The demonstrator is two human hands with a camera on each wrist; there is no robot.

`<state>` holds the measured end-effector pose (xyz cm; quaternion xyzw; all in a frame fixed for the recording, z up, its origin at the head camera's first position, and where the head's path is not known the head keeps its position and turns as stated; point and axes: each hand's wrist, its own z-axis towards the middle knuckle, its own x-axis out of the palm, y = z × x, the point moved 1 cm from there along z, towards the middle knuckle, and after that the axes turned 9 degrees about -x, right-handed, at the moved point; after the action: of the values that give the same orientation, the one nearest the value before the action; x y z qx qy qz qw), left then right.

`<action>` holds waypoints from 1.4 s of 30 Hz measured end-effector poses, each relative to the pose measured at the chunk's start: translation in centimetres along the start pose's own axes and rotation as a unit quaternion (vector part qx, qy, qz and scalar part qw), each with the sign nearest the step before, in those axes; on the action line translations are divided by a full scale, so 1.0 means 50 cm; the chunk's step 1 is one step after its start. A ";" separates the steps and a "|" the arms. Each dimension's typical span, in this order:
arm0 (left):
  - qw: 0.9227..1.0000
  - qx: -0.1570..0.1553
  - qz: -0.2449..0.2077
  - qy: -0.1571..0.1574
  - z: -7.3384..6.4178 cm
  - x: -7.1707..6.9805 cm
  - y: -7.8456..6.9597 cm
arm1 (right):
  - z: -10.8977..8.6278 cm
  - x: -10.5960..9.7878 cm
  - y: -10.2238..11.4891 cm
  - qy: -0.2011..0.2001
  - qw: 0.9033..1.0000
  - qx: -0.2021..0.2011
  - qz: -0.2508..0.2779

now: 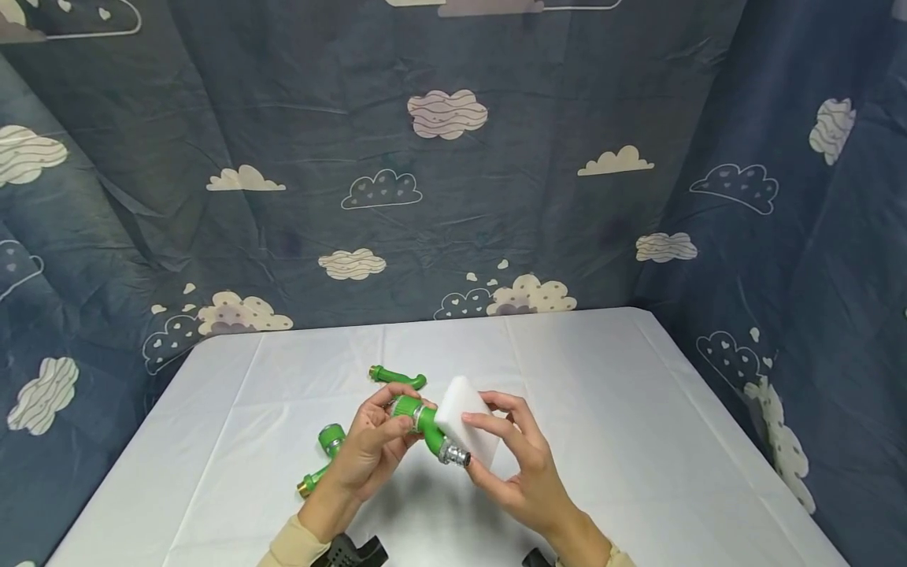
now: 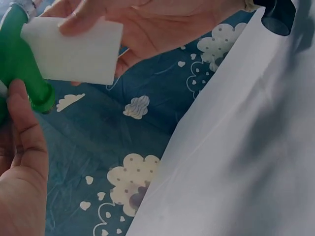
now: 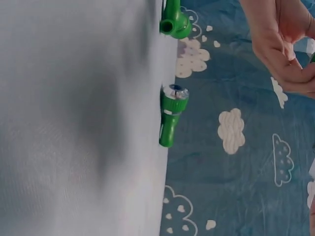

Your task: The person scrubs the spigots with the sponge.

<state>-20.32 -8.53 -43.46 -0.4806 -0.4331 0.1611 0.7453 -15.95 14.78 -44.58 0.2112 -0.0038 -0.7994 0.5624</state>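
My left hand [image 1: 375, 445] holds a green water tap [image 1: 430, 429] by its ribbed round end, thumb on the near side. Its silver spout tip points down and to the right. A white sponge block [image 1: 464, 417] is pinched between the thumb and fingers of my right hand [image 1: 520, 453], right up against the tap's body. In the left wrist view the sponge [image 2: 78, 51] overlaps the edge of the green tap [image 2: 17, 54]. The right wrist view catches the left hand [image 3: 285, 49] at its upper right, with the sponge mostly out of frame.
Another green tap [image 1: 331, 439] lies on the white-covered table [image 1: 602, 409], left of the left forearm. Beyond the hands lies one more green tap [image 1: 400, 377] with a brass threaded end. A dark cloud-patterned curtain [image 1: 496, 205] surrounds the table's back and sides.
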 end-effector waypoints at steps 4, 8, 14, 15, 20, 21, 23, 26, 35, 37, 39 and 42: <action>1.000 0.009 0.014 0.009 -0.005 0.000 -0.007 | -0.005 -0.002 -0.008 -0.003 0.999 0.047 -0.027; 0.999 0.025 0.014 0.028 -0.011 -0.006 -0.019 | -0.009 -0.007 -0.020 -0.011 0.990 0.132 -0.051; 0.999 0.018 0.026 0.021 -0.010 -0.012 -0.021 | -0.010 -0.014 -0.016 -0.040 0.991 0.122 -0.033; 0.999 0.014 0.038 0.013 -0.008 -0.013 -0.019 | -0.010 -0.013 -0.013 -0.041 0.994 0.104 -0.020; 0.994 0.007 0.106 -0.026 -0.005 -0.012 -0.012 | -0.012 0.001 -0.011 0.000 1.000 0.027 -0.010; 0.993 0.011 0.113 -0.030 -0.005 -0.013 -0.011 | -0.014 0.003 -0.014 0.006 0.999 0.031 -0.017; 0.992 0.020 0.119 -0.033 -0.006 -0.014 -0.010 | -0.019 0.005 -0.022 0.013 0.997 0.059 -0.041; 0.993 0.032 0.112 -0.030 -0.007 -0.019 -0.011 | -0.025 0.002 -0.036 0.010 0.990 0.119 -0.075; 0.990 -0.008 0.121 -0.078 -0.002 -0.019 -0.007 | -0.020 -0.017 -0.038 -0.021 0.984 0.167 -0.064; 0.988 -0.017 0.129 -0.088 0.001 -0.014 -0.005 | -0.015 -0.018 -0.028 -0.019 0.988 0.143 -0.045; 0.986 -0.025 0.133 -0.092 0.003 -0.008 -0.003 | -0.011 -0.017 -0.018 -0.011 0.993 0.118 -0.025; 0.986 -0.038 0.128 -0.095 0.006 0.002 0.002 | -0.004 -0.011 -0.006 0.004 0.997 0.071 -0.001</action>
<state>-20.45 -8.23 -43.47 -0.5431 -0.4425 0.2834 0.6550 -15.99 15.42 -44.66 0.2541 -0.0585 -0.7967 0.5452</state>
